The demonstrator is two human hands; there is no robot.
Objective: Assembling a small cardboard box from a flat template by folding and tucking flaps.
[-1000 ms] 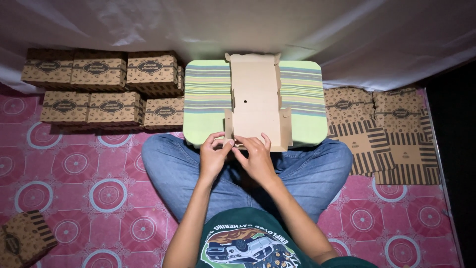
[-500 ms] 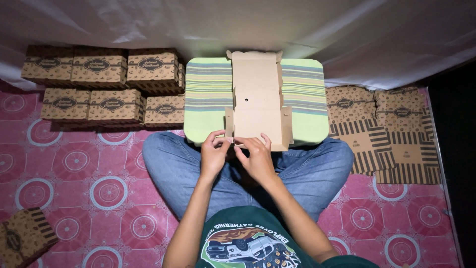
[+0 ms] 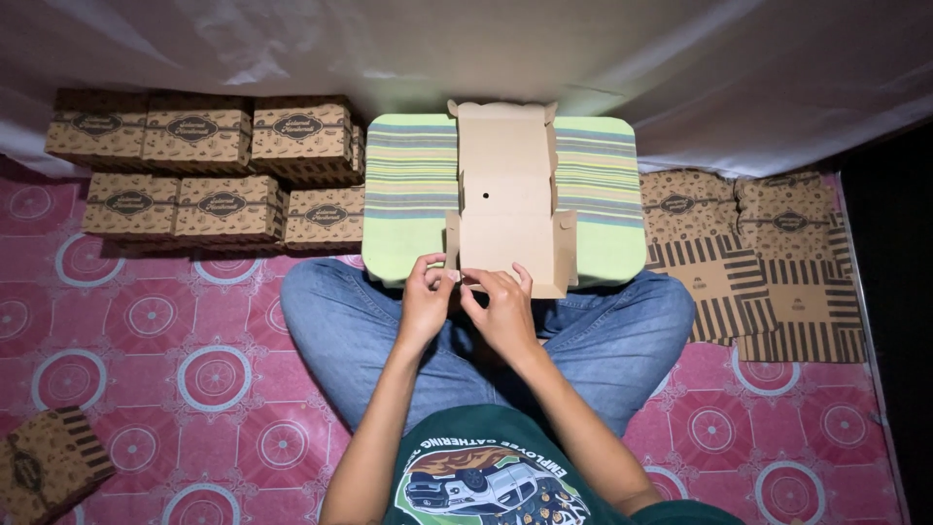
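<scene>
Both hands, left hand (image 3: 426,299) and right hand (image 3: 502,309), seem to pinch the near edge of the unfolded cardboard box (image 3: 507,199) on the striped lap table (image 3: 413,185).

Plain brown cardboard box blank (image 3: 507,194), unfolded, inner side up, lying flat on the green striped lap table (image 3: 603,194). Long axis runs away from the person, centred on the table. Far flap reaches the table's far edge; near edge overhangs the table's near edge, above the lap. Small round hole in the middle panel. Side flaps at the near end are folded up. Both hands pinch the near edge.
</scene>
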